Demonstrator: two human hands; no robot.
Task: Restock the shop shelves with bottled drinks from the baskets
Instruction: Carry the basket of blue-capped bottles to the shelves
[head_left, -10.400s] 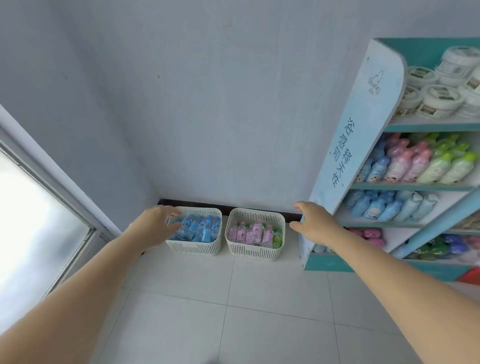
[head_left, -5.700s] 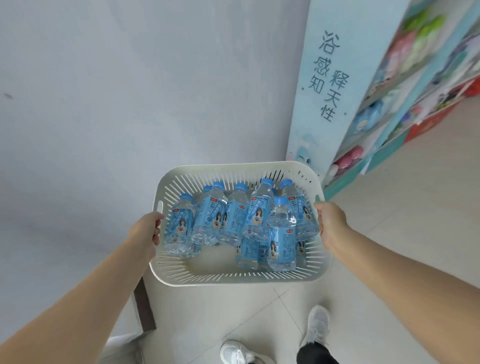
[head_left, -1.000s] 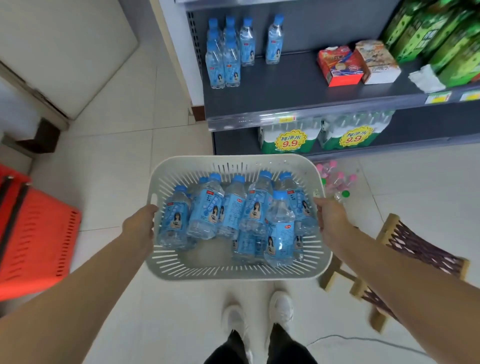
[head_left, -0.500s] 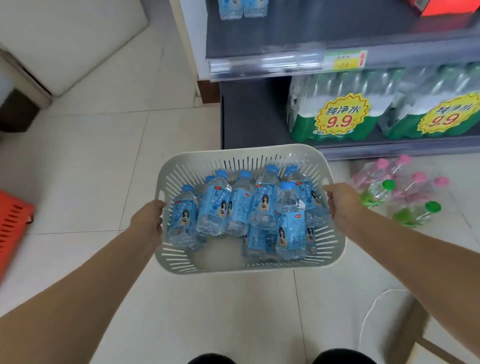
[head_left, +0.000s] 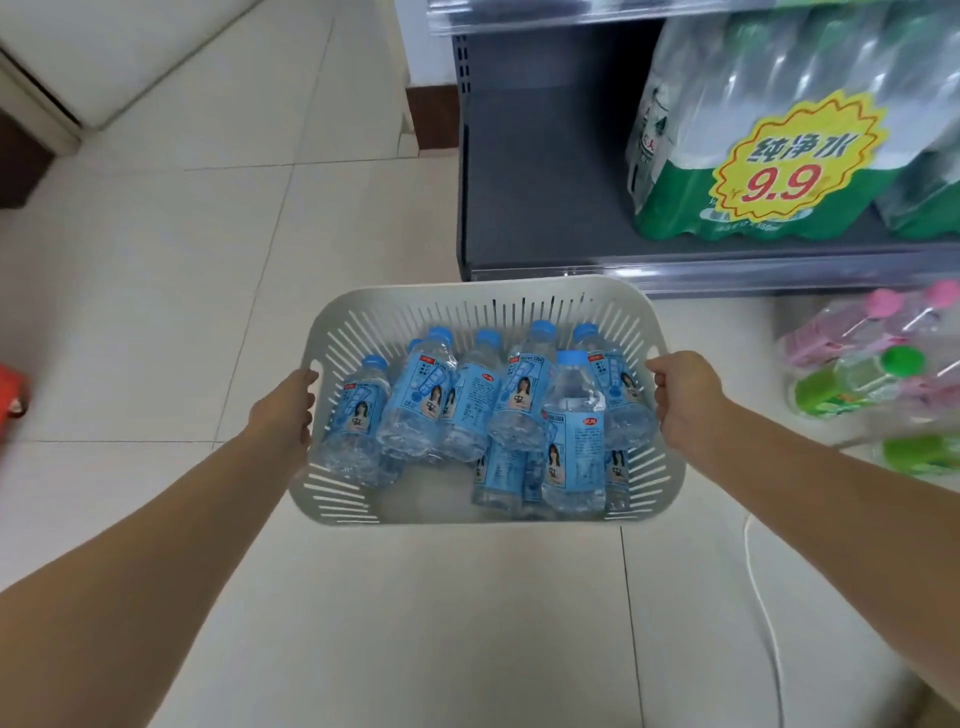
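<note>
A white slotted basket (head_left: 467, 304) hangs low over the tiled floor, just in front of the grey shelf unit's bottom shelf (head_left: 675, 262). Inside lie several blue-labelled, blue-capped water bottles (head_left: 472, 400), jumbled on their sides. My left hand (head_left: 285, 410) grips the basket's left handle. My right hand (head_left: 685, 397) grips the right handle.
Shrink-wrapped green packs of water (head_left: 753, 156) with a 9.9 price sticker fill the bottom shelf's right part; its left part is bare. Pink- and green-capped bottles (head_left: 872, 374) lie on the floor at right. A white cable (head_left: 763, 597) runs across the tiles.
The basket has come down and closer to the bottom shelf. The upper shelf and the red basket at left have slid almost out of view. Both hands keep their grip.
</note>
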